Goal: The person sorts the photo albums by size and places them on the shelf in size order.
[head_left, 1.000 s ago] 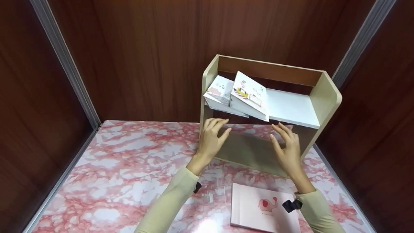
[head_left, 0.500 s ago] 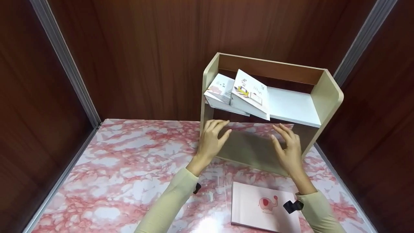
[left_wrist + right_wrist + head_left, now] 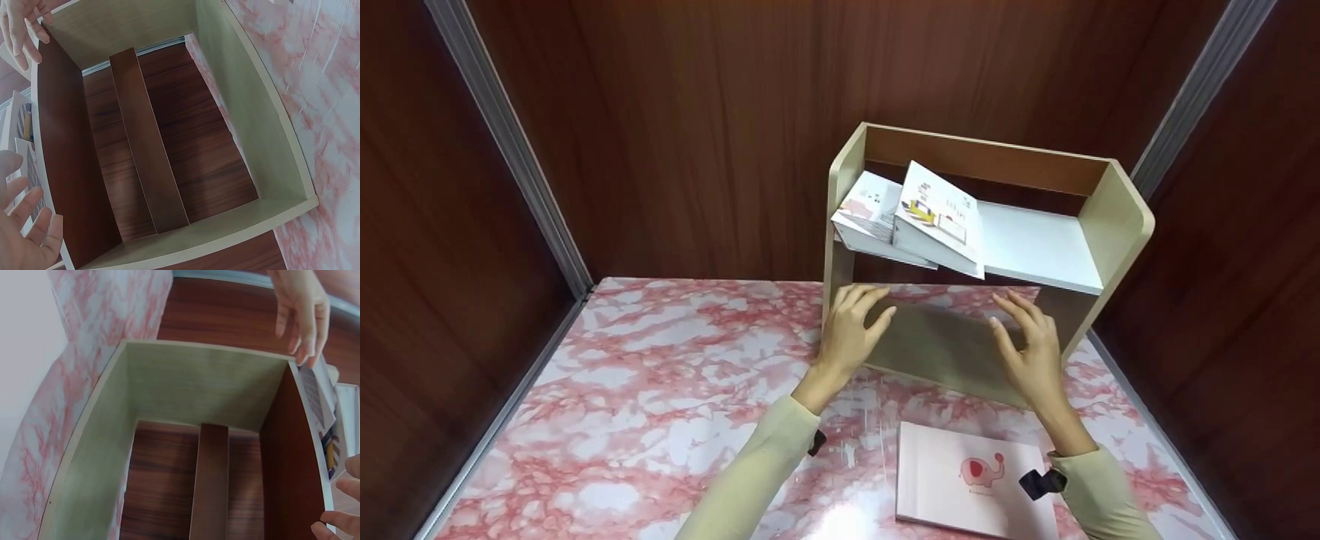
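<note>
Two thick picture books lie tilted on the upper board of a small bookshelf (image 3: 1117, 225): a left book (image 3: 873, 196) and a right book (image 3: 937, 214) leaning over it. Both overhang the board's front edge. My left hand (image 3: 846, 330) hovers before the shelf's left side, below the books, fingers loosely bent and holding nothing. Opposite it, my right hand (image 3: 1030, 349) hangs before the right side, also holding nothing. The left wrist view shows the shelf's lower compartment (image 3: 247, 112) with both hands at the left edge.
A pink book (image 3: 937, 472) with a red elephant lies flat on the pink-and-white marbled table (image 3: 660, 390), partly below my right forearm. Dark wood panels (image 3: 697, 135) enclose the back and sides. The upper board's right part (image 3: 1035, 244) is bare white.
Both hands have sunk slightly away from the upper board, fingers still spread. Books and shelf stay as they were; the view shifts a little.
</note>
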A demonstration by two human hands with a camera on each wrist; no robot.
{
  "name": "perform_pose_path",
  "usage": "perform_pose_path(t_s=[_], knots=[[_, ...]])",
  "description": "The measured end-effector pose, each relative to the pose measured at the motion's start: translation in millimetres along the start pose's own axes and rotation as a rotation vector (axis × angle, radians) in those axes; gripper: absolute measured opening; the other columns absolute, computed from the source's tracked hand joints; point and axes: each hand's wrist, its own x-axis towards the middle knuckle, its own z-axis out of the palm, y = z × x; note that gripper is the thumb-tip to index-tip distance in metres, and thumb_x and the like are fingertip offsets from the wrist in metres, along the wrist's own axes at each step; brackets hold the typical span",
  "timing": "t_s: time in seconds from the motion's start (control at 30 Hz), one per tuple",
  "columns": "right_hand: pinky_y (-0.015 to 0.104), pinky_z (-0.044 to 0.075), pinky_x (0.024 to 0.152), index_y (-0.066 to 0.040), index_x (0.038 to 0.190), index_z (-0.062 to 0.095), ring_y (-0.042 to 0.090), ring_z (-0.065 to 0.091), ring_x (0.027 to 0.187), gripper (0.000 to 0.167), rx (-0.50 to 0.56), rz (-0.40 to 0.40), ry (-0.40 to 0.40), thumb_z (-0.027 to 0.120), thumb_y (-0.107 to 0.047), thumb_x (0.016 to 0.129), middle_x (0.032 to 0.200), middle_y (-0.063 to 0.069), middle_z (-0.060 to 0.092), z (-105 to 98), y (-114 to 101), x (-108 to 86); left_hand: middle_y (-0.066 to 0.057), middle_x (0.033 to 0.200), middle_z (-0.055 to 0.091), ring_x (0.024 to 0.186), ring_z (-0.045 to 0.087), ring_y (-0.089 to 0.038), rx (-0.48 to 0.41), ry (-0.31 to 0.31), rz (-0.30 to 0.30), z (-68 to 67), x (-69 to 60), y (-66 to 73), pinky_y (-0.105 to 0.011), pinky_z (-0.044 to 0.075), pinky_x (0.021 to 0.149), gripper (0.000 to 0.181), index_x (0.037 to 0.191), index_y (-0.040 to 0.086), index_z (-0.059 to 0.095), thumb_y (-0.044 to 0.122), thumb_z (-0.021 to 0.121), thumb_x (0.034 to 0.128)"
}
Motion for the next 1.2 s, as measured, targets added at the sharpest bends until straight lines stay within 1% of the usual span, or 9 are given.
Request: perform_pose_path(t_s=[0.23,0.43,0.57,0.7,0.97,1.2], knots=[[0.043,0.033,0.086,-0.007,0.118,0.064,0.037,0.046,0.106,0.033,-0.014,0.005,-0.005,0.066,-0.005,0.084,0.128,0.017,0.055,-0.7,3.1,-2.0,-0.002,0.106,0.064,0.103,0.052,-0.017,0.013,-0.021,0.001,-0.2,-3.4,-0.2,-0.026,0.044,0.093,0.029,0.112,0.012,0.067,0.026,0.065,0.0870],[0.042,0.033,0.085,-0.008,0.118,0.064,0.037,0.046,0.105,0.033,-0.018,0.009,-0.007,0.066,-0.008,0.085,0.128,0.018,0.054,-3.0,4.3,-3.5,-0.003,0.106,0.064,0.102,0.052,-0.018,0.003,-0.033,0.015,1.1,-6.0,0.9,-0.027,0.044,0.091,0.029,0.112,0.010,0.067,0.022,0.067,0.0856],[0.042,0.034,0.085,-0.008,0.118,0.064,0.037,0.046,0.106,0.033,-0.016,0.027,-0.021,0.066,-0.010,0.085,0.127,0.018,0.054,-4.5,4.4,-5.4,-0.002,0.107,0.064,0.103,0.052,-0.017,0.001,-0.045,0.003,1.7,-8.0,1.9,-0.027,0.044,0.092,0.030,0.113,0.011,0.066,0.023,0.066,0.0863],[0.042,0.033,0.084,-0.007,0.118,0.064,0.038,0.046,0.105,0.033,-0.014,0.036,-0.027,0.066,-0.009,0.085,0.127,0.019,0.054,-5.8,5.3,-7.8,-0.002,0.108,0.064,0.103,0.052,-0.017,0.006,-0.047,-0.001,3.1,-10.1,2.7,-0.027,0.044,0.092,0.030,0.114,0.012,0.066,0.024,0.066,0.0865],[0.042,0.034,0.082,-0.004,0.116,0.065,0.039,0.047,0.103,0.032,-0.032,0.039,-0.041,0.067,-0.010,0.084,0.124,0.021,0.055,-6.6,7.6,-11.2,-0.002,0.107,0.064,0.102,0.053,-0.017,0.010,-0.042,0.019,5.3,-12.7,3.2,-0.028,0.045,0.090,0.031,0.114,0.011,0.066,0.024,0.066,0.0860],[0.043,0.033,0.082,-0.004,0.115,0.065,0.040,0.047,0.103,0.032,-0.035,0.035,-0.047,0.068,-0.009,0.083,0.125,0.022,0.055,-8.3,8.4,-12.0,-0.003,0.108,0.064,0.102,0.053,-0.018,0.007,-0.059,0.006,6.9,-15.2,3.4,-0.029,0.045,0.089,0.033,0.115,0.012,0.066,0.024,0.068,0.0847]])
